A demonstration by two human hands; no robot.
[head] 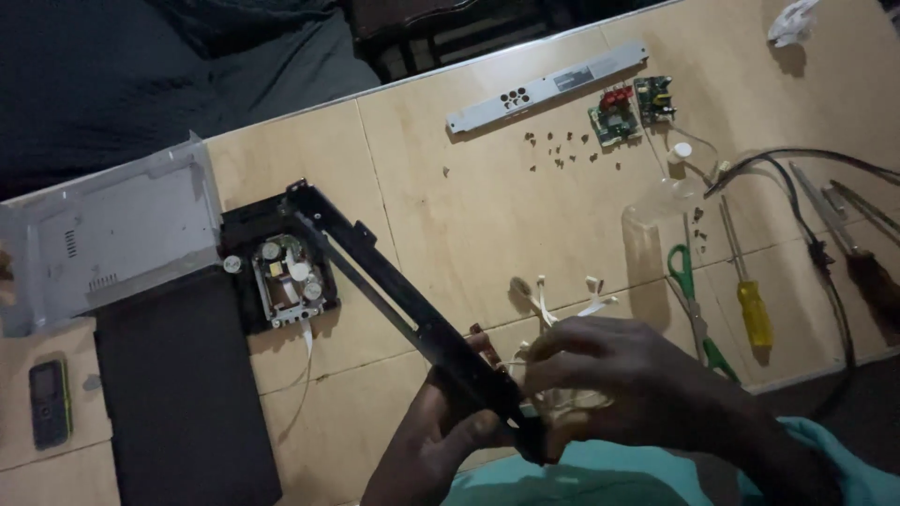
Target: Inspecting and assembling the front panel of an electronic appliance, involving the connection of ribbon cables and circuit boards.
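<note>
My left hand (436,440) grips the near end of a long black front panel strip (375,281), which slants up and left across the table. At that same near end my right hand (619,379) closes over white ribbon cables (553,305) and a small part I cannot make out. The strip's far end lies over a black disc drive mechanism (286,276) with a white flat cable trailing from it.
A grey metal chassis cover (112,234), a black flat cover (178,394) and a small phone (49,401) lie at left. A grey panel strip (548,86), two circuit boards (630,111), loose screws, green-handled scissors (692,300), a yellow screwdriver (750,305) and cables lie at right.
</note>
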